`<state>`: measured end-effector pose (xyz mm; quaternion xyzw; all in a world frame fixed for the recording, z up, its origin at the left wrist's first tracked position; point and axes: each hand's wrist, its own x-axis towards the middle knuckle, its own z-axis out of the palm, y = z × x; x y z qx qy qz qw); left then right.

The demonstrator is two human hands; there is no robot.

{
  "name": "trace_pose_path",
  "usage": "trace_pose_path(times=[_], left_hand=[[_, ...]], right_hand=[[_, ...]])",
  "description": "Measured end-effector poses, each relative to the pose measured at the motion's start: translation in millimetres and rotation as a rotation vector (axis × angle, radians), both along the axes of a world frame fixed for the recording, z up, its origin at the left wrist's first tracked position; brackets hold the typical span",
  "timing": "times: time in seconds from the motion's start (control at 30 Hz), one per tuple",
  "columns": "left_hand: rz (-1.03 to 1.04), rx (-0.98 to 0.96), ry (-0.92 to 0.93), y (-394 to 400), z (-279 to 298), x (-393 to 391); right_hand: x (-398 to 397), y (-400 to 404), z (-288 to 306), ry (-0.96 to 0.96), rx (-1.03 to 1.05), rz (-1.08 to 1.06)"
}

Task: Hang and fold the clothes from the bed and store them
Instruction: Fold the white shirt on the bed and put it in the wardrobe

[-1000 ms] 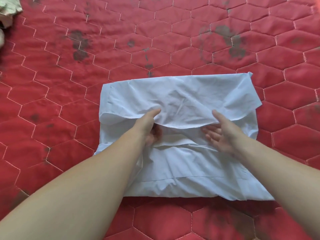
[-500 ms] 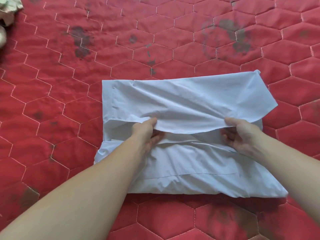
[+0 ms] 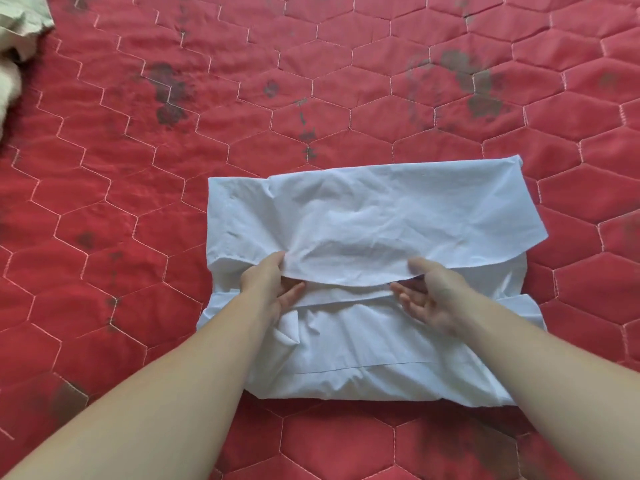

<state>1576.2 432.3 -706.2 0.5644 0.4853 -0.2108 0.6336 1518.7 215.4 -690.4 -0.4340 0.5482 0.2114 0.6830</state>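
Note:
A white garment [image 3: 367, 220] lies partly folded on the red quilted bedspread [image 3: 104, 271], in the lower middle of the head view. Its upper flap is folded toward me over the lower layers. My left hand [image 3: 270, 285] pinches the flap's near edge at the left, thumb on top and fingers curled beneath. My right hand [image 3: 429, 296] is at the flap's near edge on the right, palm turned up and fingers straight, with its thumb touching the fabric edge. Both forearms reach in from the bottom of the view.
A pale crumpled cloth [image 3: 20, 26] lies at the top left corner. Dark stains mark the bedspread above the garment and at the lower left. Red quilt surrounds the garment on all sides.
My right hand has let go of the flap's edge and opened its fingers. My left hand keeps its pinch. The flap's near edge sags lower between my hands.

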Motion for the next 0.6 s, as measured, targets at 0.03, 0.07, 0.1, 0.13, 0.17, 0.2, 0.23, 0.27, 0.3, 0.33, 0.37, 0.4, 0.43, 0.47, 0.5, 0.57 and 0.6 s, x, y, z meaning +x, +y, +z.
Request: trace_pose_path(times=[0.03,0.07,0.1,0.13,0.17,0.2,0.23,0.27,0.3,0.33,0.37,0.4,0.43,0.47,0.5,0.57,0.6], left_hand=[[0.003,0.003,-0.002,4.9,1.9,1.8],[0.016,0.010,-0.008,10.8,2.9,4.3],[0.034,0.014,-0.015,17.0,4.8,6.5],[0.037,0.028,-0.016,24.3,6.3,8.7],[0.027,0.046,-0.012,30.8,8.4,10.6],[0.016,0.061,-0.007,37.0,9.7,12.0],[0.019,0.063,-0.011,42.1,11.7,12.7],[0.040,0.062,-0.027,47.1,12.0,13.6],[0.080,0.056,-0.049,51.6,12.2,14.8],[0.131,0.051,-0.072,55.6,11.9,16.8],[0.185,0.055,-0.091,59.8,11.5,19.5],[0.223,0.067,-0.106,64.6,9.7,22.5],[0.238,0.081,-0.121,68.9,8.9,25.6],[0.224,0.102,-0.135,74.2,7.6,27.9],[0.177,0.135,-0.146,79.2,7.3,28.9],[-0.024,0.228,-0.160,90.5,4.1,26.9],[-0.142,0.263,-0.165,96.2,2.1,24.0]], right_hand=[[4.3,8.0,1.9,0.021,0.006,0.052],[9.3,14.8,3.4,0.039,0.002,0.123],[14.2,21.1,6.1,0.057,0.000,0.221],[19.1,27.1,9.2,0.075,0.009,0.365],[23.9,33.3,13.8,0.092,0.036,0.558],[28.5,40.4,19.1,0.102,0.085,0.775],[33.0,49.7,25.7,0.099,0.140,0.987],[37.6,62.0,32.3,0.079,0.170,1.170],[43.3,76.2,38.1,0.035,0.152,1.291],[50.2,91.9,40.6,-0.043,0.083,1.326],[58.1,107.2,39.3,-0.143,-0.026,1.277],[66.3,121.3,36.1,-0.239,-0.151,1.171],[75.6,132.2,31.1,-0.319,-0.296,1.062],[85.4,139.9,25.9,-0.384,-0.457,1.002],[95.0,145.0,21.7,-0.439,-0.627,0.997],[112.8,150.6,14.5,-0.546,-0.899,1.075],[120.3,152.1,10.9,-0.580,-0.986,1.156]])
